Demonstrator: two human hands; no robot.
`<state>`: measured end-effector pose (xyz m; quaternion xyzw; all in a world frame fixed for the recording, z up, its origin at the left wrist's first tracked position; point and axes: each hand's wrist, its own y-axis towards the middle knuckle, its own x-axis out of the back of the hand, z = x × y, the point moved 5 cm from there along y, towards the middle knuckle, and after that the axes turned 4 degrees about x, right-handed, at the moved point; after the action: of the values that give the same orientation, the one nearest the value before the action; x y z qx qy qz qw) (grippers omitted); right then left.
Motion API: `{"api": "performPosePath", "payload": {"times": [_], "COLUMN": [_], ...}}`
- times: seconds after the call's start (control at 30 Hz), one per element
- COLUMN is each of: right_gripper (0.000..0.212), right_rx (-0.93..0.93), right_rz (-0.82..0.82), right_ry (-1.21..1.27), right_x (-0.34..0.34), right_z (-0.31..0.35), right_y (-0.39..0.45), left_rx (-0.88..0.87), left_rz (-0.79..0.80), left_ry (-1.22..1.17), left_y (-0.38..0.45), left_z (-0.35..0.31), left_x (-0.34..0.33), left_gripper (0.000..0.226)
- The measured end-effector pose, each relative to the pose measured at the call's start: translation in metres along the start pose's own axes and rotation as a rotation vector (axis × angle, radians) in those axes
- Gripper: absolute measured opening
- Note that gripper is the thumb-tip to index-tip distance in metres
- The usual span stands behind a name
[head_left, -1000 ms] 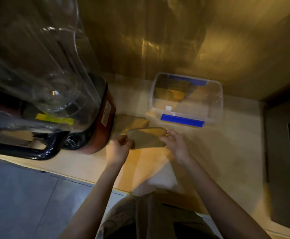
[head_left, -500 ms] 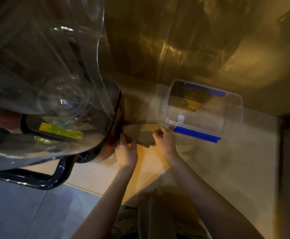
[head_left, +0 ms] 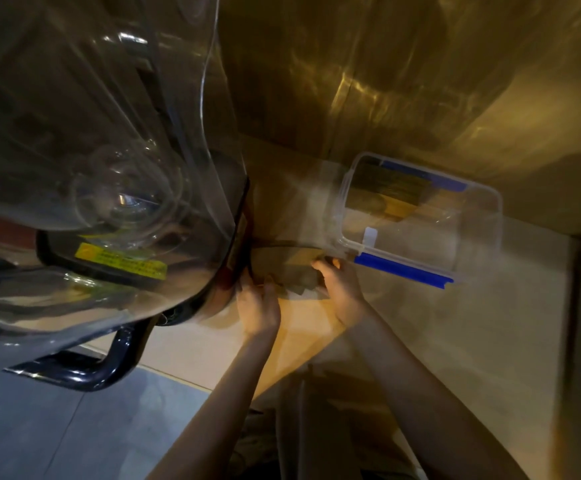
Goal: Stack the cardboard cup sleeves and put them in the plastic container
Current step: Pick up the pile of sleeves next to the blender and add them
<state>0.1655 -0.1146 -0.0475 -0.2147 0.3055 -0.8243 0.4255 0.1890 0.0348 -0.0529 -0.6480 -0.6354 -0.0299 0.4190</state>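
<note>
Fingers [head_left: 320, 266] of right hand [head_left: 341, 289]: pinched on near-right edge of flat brown cardboard cup sleeves [head_left: 284, 263]. Left hand [head_left: 258, 304]: fingers closed against the sleeves' left end. Sleeves: on pale wooden counter [head_left: 455, 341], just left of clear rectangular plastic container with blue clips [head_left: 420, 216]. More sleeves stand inside the container's far end. Large clear-domed machine with black handle [head_left: 91, 202]: left of container, beside the hands.

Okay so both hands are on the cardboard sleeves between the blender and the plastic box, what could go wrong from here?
1. The flat brown cardboard cup sleeves lie unevenly under the left hand and right hand, so the stack may fan out when lifted.
2. The left hand is pressed close to the tall clear blender jar and might bump it.
3. The clear plastic container with blue clips already holds sleeves, so the stack may catch on them.
</note>
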Motion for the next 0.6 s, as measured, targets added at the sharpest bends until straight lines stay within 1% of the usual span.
{"api": "performPosePath", "payload": {"times": [0.07,0.13,0.17,0.23,0.3,0.37,0.43,0.5,0.6], "right_gripper": [0.008,0.021,0.020,0.009,0.021,0.020,0.015,0.014,0.011], "right_rx": [-0.053,-0.092,-0.104,-0.127,-0.140,-0.143,-0.121,-0.062,-0.004], "right_rz": [0.019,0.021,0.026,0.047,0.065,0.088,0.135,0.186,0.209], "right_ry": [0.032,0.052,0.060,0.081,0.089,0.081,0.071,0.029,-0.027], "right_x": [-0.001,0.000,0.000,0.000,0.000,-0.001,-0.002,-0.003,-0.003], "right_z": [-0.001,-0.002,-0.001,-0.001,-0.001,-0.005,-0.008,-0.011,-0.015], "right_y": [0.000,0.000,-0.001,0.001,0.003,0.005,0.004,0.003,-0.002], "left_rx": [0.021,0.031,0.033,0.025,0.015,0.012,0.006,-0.011,-0.035], "left_rz": [0.001,0.001,0.001,0.002,0.014,0.031,0.046,0.054,0.069], "left_ry": [0.000,0.014,0.021,0.035,0.044,0.049,0.061,0.079,0.087], "left_y": [0.000,0.001,0.001,0.003,0.005,0.006,0.005,0.004,0.005], "left_z": [0.002,0.003,0.004,0.006,0.007,0.008,0.008,0.008,0.010], "left_x": [-0.001,-0.003,-0.003,-0.004,-0.004,-0.004,-0.003,-0.003,0.000], "left_gripper": [0.055,0.055,0.055,0.054,0.053,0.053,0.052,0.051,0.049]}}
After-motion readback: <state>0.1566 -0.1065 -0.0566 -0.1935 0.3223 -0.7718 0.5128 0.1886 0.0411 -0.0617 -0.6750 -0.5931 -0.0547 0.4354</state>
